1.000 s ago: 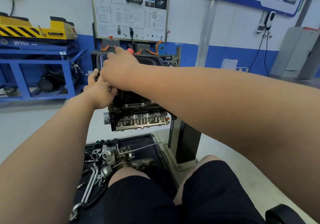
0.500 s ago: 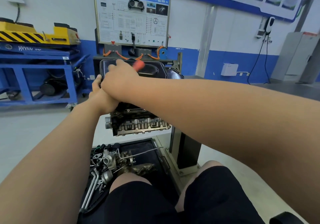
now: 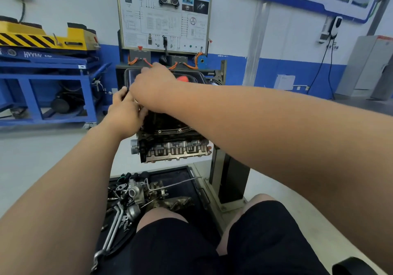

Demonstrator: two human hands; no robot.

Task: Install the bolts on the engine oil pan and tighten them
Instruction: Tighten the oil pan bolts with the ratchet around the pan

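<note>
The black oil pan point(image 3: 198, 77) sits on top of the upturned engine point(image 3: 174, 149), which is clamped on a stand. My right hand point(image 3: 153, 85) reaches over the pan's left side and grips a tool with a red handle point(image 3: 183, 78); the tool's tip is hidden under the hand. My left hand point(image 3: 125, 113) is at the pan's near left edge, just below the right hand, with its fingertips hidden behind it. Two seated bolts point(image 3: 179, 129) show on the pan's near flange.
A black floor tray point(image 3: 187, 174) under the engine holds several loose engine parts and pipes. The stand's post point(image 3: 229, 174) rises at the right. A blue lift table point(image 3: 42, 68) stands at the left, a wiring training board point(image 3: 163, 15) behind the engine.
The red handle has swung out to the right of my right hand. Both hands stay at the pan's left edge. The view has tilted slightly.
</note>
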